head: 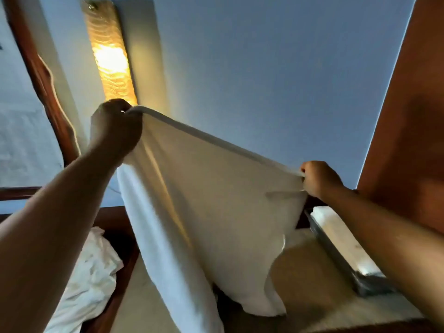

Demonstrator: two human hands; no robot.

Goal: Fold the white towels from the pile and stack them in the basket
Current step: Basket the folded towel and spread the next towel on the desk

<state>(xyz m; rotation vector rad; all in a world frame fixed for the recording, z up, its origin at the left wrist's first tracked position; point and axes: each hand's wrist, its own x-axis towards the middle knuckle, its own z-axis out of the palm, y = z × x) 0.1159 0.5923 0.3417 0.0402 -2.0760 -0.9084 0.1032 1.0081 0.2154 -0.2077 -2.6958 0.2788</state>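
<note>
Left hand (115, 127) fisted on one top corner of the white towel (216, 188), right hand (318, 179) pinching the other corner. Left corner is higher, so the top edge slopes down to the right. Towel hangs spread between the hands, its lower end over the beige surface (300, 272). Crumpled white pile (89, 272) sits lower left, partly behind the left forearm. Grey basket (336, 255) is under the right forearm, with a folded towel (336, 227) inside. Lit wall lamp (110, 56) is above the left hand.
</note>
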